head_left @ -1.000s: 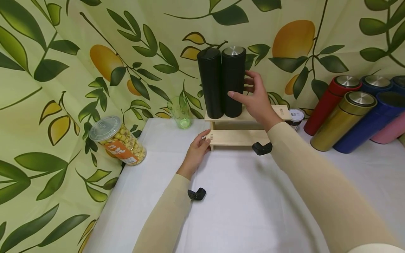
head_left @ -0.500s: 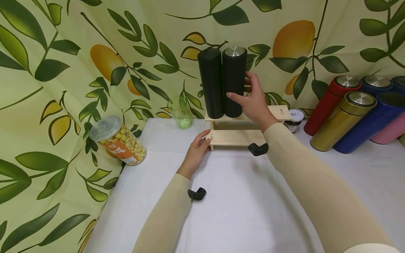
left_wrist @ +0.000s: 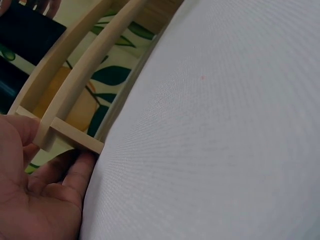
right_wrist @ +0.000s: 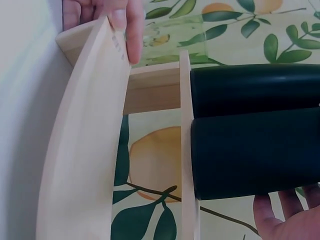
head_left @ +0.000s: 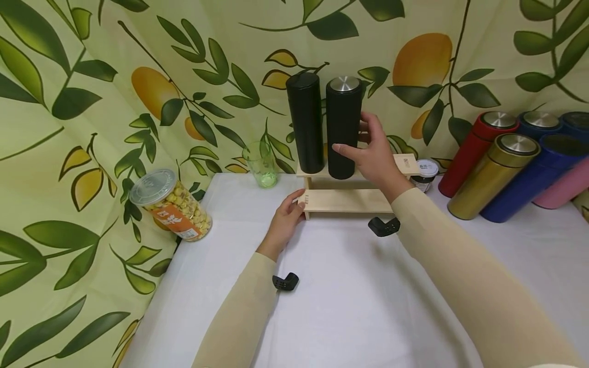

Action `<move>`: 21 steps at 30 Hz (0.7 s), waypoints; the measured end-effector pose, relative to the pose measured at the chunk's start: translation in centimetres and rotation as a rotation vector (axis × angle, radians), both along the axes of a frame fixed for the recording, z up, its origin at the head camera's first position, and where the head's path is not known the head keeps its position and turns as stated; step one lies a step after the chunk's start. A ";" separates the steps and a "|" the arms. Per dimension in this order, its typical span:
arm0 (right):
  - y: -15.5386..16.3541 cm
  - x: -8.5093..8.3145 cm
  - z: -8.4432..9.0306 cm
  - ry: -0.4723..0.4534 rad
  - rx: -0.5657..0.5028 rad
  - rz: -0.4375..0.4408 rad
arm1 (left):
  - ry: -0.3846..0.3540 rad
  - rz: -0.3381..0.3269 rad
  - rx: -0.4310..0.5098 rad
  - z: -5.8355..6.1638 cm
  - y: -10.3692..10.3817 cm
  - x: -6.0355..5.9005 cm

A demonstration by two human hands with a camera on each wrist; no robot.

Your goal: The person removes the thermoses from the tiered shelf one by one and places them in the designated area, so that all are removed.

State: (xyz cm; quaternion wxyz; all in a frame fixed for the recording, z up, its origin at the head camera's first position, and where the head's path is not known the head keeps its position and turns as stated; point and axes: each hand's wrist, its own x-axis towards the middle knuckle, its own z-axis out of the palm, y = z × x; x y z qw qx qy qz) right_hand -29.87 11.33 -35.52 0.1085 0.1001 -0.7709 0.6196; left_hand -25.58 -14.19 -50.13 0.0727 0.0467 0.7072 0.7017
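My right hand (head_left: 375, 153) grips a black thermos (head_left: 342, 122) with a silver top, thumb on its near side and fingers behind. The bottle is upright over the upper board of a two-tier wooden rack (head_left: 347, 200); whether its base touches the board cannot be told. To its left, an all-black thermos (head_left: 305, 122) stands on the same board, a narrow gap between them. My left hand (head_left: 286, 221) holds the left end of the rack's lower board. In the left wrist view, the left hand's thumb (left_wrist: 22, 127) lies on the wood and its fingers reach underneath.
A green glass (head_left: 262, 166) stands left of the rack, with a clear jar of popcorn (head_left: 184, 214) farther left. A small white-lidded jar (head_left: 425, 174) sits behind the rack's right end. Red, gold (head_left: 494, 179), blue and pink thermoses crowd the right side.
My right hand has drawn the silver-topped thermos slightly toward me and to the right, so a gap shows between the two black bottles. The left hand stays on the rack.
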 end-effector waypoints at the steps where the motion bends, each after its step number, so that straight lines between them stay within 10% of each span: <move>1: 0.1 0.2 0.0 -0.007 0.003 -0.001 | -0.001 0.001 -0.005 0.0 0.0 0.0; 21: 3.1 6.0 -1.3 0.092 -0.042 0.012 | 0.003 0.014 -0.021 0.0 0.2 0.1</move>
